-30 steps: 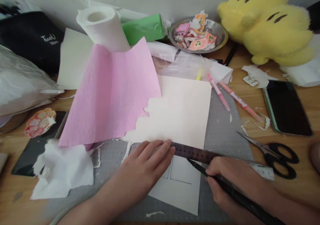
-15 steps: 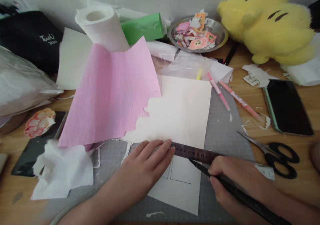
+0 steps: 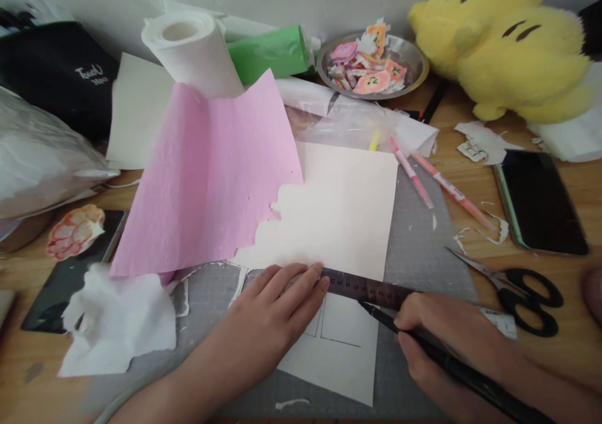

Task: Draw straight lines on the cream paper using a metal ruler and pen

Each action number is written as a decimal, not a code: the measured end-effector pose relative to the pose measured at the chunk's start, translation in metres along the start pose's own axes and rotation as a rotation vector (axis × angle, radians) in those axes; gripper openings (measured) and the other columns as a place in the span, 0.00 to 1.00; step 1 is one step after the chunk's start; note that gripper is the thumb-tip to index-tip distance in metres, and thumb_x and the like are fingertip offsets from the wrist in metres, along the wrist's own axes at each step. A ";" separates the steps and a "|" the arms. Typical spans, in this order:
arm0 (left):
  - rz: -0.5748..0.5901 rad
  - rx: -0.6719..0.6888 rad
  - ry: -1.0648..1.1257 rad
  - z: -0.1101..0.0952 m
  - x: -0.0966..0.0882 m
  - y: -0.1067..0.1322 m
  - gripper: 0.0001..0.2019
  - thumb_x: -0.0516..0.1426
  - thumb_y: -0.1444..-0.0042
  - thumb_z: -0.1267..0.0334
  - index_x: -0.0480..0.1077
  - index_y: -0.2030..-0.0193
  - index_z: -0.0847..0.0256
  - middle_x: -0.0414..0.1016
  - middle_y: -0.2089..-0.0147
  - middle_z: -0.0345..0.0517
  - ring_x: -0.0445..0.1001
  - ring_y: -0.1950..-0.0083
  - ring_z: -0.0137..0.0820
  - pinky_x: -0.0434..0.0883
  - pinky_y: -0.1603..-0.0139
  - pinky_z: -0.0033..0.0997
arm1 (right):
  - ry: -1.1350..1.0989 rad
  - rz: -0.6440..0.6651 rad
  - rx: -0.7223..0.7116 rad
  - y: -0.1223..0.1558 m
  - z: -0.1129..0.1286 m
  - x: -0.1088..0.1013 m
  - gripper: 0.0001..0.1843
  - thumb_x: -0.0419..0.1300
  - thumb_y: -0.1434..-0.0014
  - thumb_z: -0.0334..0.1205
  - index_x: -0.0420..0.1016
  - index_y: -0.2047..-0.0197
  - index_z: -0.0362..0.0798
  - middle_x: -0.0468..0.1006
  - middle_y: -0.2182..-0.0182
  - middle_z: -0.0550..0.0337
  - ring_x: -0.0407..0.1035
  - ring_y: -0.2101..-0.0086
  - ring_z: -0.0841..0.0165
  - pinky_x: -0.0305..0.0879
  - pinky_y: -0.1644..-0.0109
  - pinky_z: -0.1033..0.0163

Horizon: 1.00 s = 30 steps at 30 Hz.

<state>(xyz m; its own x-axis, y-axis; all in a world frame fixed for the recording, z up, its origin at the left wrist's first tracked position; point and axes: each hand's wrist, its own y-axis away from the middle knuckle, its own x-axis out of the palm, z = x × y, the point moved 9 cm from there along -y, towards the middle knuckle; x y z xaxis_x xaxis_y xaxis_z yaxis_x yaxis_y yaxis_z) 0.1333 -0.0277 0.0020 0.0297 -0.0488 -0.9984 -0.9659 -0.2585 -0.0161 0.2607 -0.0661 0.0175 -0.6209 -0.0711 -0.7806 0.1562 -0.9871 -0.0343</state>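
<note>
A sheet of white paper lies on the grey cutting mat, with thin black ruled lines on its lower part. Across it runs a dark metal ruler. My left hand lies flat with fingers stretched out, pressing the ruler's left end onto the paper. A black pen is gripped in my right hand, its tip at the ruler's lower edge. The side of that hand rests over the ruler's right part and hides some of it. Ruled lines continue under my left hand, out of sight.
Pink crepe paper overlaps the sheet's left side. Scissors, a phone and pink markers lie right. Behind stand a paper roll, a metal bowl of cutouts and yellow plush toys. Crumpled white paper lies left.
The pen tip has slid slightly to the right along the ruler's lower edge, and my right hand has shifted with it. My left hand and the ruler have stayed in place.
</note>
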 end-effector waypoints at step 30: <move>-0.076 -0.041 0.046 0.003 -0.003 -0.001 0.14 0.49 0.39 0.73 0.66 0.47 0.66 0.65 0.40 0.54 0.66 0.46 0.42 0.67 0.50 0.43 | -0.076 -0.252 -0.082 0.002 0.000 -0.030 0.08 0.49 0.49 0.28 0.61 0.69 0.53 0.70 0.82 0.69 0.69 0.80 0.72 0.63 0.75 0.68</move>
<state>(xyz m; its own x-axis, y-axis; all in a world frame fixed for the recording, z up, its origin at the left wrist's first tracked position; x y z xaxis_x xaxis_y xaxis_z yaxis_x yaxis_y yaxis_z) 0.1333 -0.0249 0.0044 0.1150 -0.0718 -0.9908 -0.9491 -0.3022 -0.0883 0.2801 -0.0660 0.0408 -0.7032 0.1616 -0.6924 0.0492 -0.9604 -0.2741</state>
